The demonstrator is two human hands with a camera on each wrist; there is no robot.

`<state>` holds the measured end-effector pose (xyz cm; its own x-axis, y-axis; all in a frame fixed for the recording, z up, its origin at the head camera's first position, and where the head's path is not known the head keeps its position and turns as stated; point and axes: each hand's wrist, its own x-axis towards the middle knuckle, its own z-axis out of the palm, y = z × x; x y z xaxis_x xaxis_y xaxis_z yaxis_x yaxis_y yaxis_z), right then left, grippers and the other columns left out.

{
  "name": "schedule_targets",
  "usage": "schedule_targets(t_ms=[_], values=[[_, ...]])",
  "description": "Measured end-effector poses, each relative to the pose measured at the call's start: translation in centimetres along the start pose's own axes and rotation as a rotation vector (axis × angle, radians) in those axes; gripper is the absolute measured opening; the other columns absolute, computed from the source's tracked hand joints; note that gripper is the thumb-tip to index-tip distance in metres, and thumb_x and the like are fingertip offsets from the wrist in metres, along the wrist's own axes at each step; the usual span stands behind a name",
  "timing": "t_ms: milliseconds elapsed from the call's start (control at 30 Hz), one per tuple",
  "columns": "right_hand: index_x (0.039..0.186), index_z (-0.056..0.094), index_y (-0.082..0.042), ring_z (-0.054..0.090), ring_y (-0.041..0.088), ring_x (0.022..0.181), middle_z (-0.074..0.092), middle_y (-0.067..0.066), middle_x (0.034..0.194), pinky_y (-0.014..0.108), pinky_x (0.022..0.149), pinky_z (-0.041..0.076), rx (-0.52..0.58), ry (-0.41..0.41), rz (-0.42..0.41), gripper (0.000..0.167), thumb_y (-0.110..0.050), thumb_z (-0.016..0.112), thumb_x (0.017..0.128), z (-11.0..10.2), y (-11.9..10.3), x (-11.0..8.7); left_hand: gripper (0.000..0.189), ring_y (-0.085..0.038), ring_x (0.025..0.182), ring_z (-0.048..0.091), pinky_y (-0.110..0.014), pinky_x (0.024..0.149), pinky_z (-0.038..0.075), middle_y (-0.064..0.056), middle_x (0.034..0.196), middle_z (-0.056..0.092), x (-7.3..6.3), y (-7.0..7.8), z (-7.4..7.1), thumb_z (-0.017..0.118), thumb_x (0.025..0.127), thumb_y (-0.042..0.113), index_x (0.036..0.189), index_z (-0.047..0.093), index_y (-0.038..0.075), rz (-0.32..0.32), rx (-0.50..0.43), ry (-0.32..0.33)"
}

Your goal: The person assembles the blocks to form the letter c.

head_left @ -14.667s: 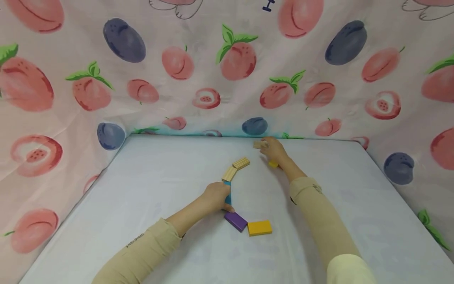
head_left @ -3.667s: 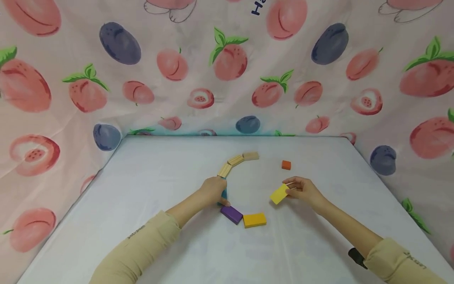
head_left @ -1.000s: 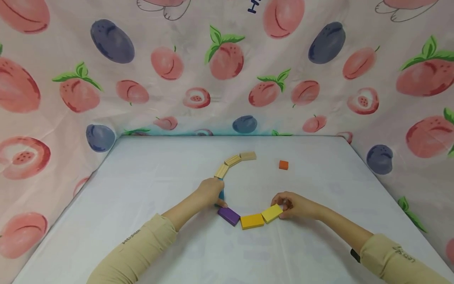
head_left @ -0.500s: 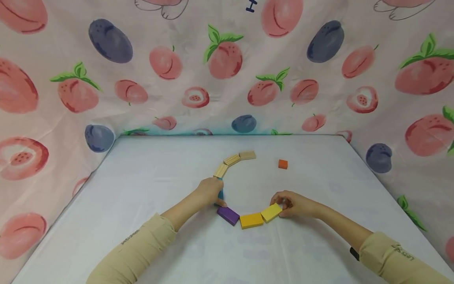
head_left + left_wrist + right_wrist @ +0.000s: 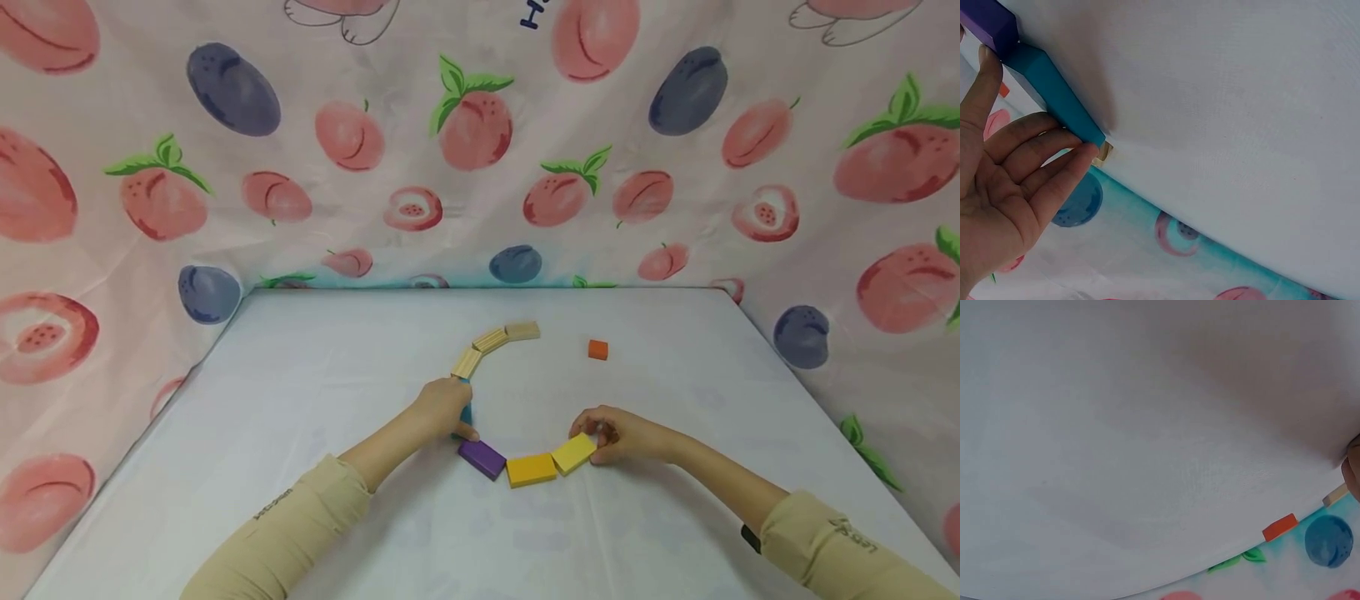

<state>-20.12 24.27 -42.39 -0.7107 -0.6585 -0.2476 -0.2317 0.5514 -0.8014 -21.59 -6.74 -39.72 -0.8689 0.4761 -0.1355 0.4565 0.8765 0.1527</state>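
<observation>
My left hand (image 5: 442,406) holds the blue block (image 5: 1060,94) lengthwise, thumb by the end near the purple block (image 5: 482,459), fingertips along its side towards the far end. The purple block's corner meets the amber block (image 5: 532,470). Right of that, my right hand (image 5: 626,435) pinches a yellow block (image 5: 574,454) by its right end, its left end against the amber one. Beyond the blue block, three plain wooden blocks, a near one (image 5: 467,363), a middle one (image 5: 491,340) and a far one (image 5: 522,331), continue the curved row. The right wrist view shows only a sliver of hand.
An orange block (image 5: 597,350) stands apart at the back right, inside the open side of the curve. The white tabletop (image 5: 337,350) ends at a fruit-printed cloth (image 5: 315,233) along the back and sides.
Since the oldest frame, the far wooden block has joined the row, and my right hand has brought the yellow block to the amber one. Over the last second both hands stay still.
</observation>
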Motion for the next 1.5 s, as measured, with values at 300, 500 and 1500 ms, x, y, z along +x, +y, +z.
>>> schedule_targets(t_ms=[300,500,1500], values=[[0.123,0.049,-0.006,0.047,0.018,0.082,0.045,0.013,0.106,0.019,0.069,0.044,0.065,-0.011,0.07,0.049,-0.011,0.074,0.08,-0.4,0.0,-0.1,0.047,-0.014,0.067,0.045,-0.027,0.062,0.044,-0.002,0.072,0.053,0.2,0.1,0.1,0.081,0.066,0.041,0.083,0.061,0.002,-0.002,0.004,-0.004],[0.127,0.045,-0.005,0.053,0.017,0.085,0.048,0.013,0.108,0.023,0.073,0.049,0.14,-0.032,0.127,0.046,-0.016,0.067,0.087,-1.0,0.2,0.3,0.045,-0.014,0.066,0.042,-0.026,0.06,0.04,0.0,0.07,0.049,0.2,-0.1,0.2,0.081,0.066,0.041,0.079,0.059,0.004,-0.007,-0.004,-0.008],[0.12,0.046,0.011,0.063,0.016,0.079,0.055,0.02,0.103,0.029,0.071,0.055,0.102,0.436,0.21,0.038,-0.012,0.058,0.093,-6.2,1.9,3.1,0.047,-0.014,0.068,0.045,-0.029,0.065,0.046,-0.001,0.073,0.054,0.4,-0.2,0.3,0.08,0.066,0.043,0.083,0.06,0.004,-0.018,0.016,-0.02]])
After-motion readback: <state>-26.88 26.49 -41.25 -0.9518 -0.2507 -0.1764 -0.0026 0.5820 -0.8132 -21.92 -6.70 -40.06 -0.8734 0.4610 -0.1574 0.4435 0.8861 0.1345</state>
